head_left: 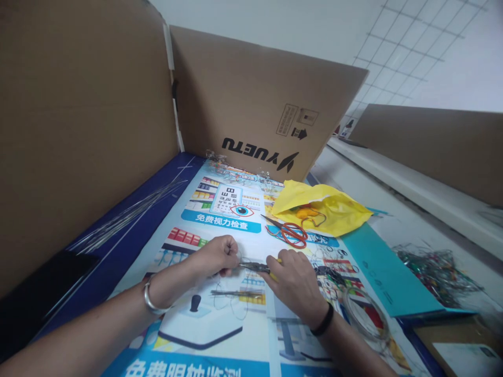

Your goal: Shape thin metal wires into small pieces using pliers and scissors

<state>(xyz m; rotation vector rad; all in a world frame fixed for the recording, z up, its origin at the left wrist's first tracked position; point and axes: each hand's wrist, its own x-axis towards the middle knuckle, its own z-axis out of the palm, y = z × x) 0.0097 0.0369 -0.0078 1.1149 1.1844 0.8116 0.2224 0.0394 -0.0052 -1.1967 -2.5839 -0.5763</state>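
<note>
My right hand (293, 280) is wrapped round the yellow handles of a pair of pliers (255, 266), whose metal jaws point left. Their tip meets the fingers of my left hand (222, 255), which are pinched on a thin wire (242, 257). Just below the hands, several short dark wires (236, 294) and a thin wire loop lie on the printed sheet (204, 319). Beyond my right hand, red-handled scissors (291, 235) rest beside a yellow bag (341, 212) with orange thread (308, 213) at its opening.
Cardboard panels (236, 99) stand at the back and left. Long thin wires (126, 217) lie at the left. A wire coil (365, 314) sits at the right, and a pile of tangled coloured wires (436, 272) lies farther right. More tangled wire (216, 159) is by the back panel.
</note>
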